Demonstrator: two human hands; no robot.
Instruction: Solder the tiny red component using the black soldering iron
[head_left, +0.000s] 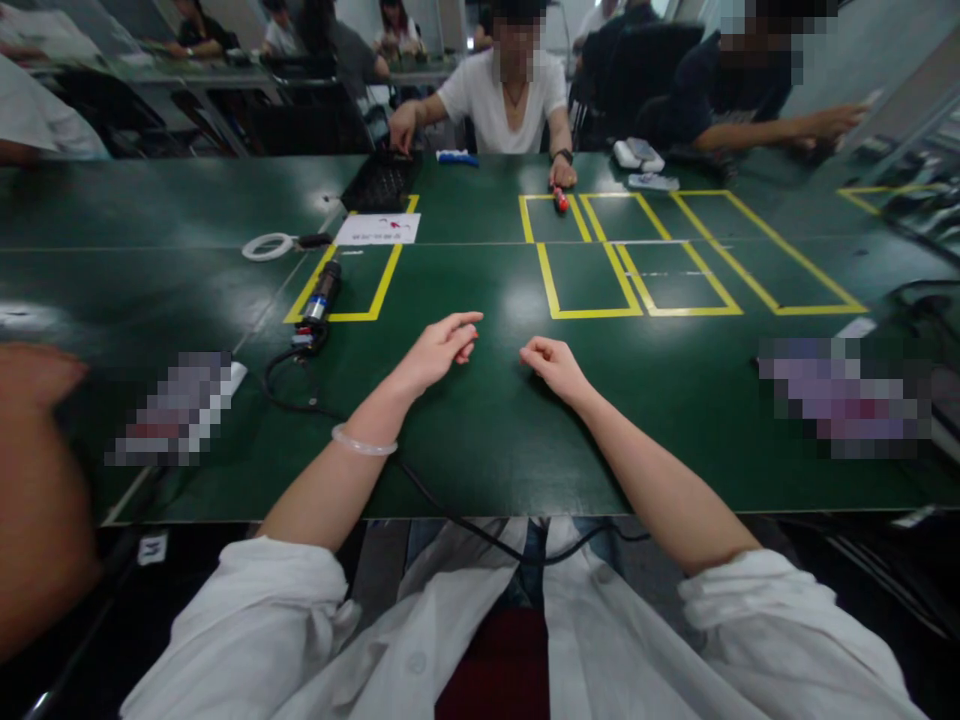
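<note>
My left hand (442,348) is over the green table (480,420), index finger stretched out and the others loosely bent, with nothing in it. A clear bangle (364,442) circles that wrist. Facing it, my right hand (553,366) is curled into a loose fist, and no object shows in it. The two hands are apart. Left of my left hand, a black cylindrical tool (321,296) with a blue band and a cable lies by a yellow-taped rectangle (375,312). More yellow-taped rectangles (596,313) lie beyond my right hand.
Across the table, a person's hand (562,172) touches a small red object (561,201); their other hand is at a black basket (381,180). A printed sheet (379,229) and a white cable coil (268,247) lie left. A cable (450,512) crosses near me. Another person's arm (41,480) intrudes at left.
</note>
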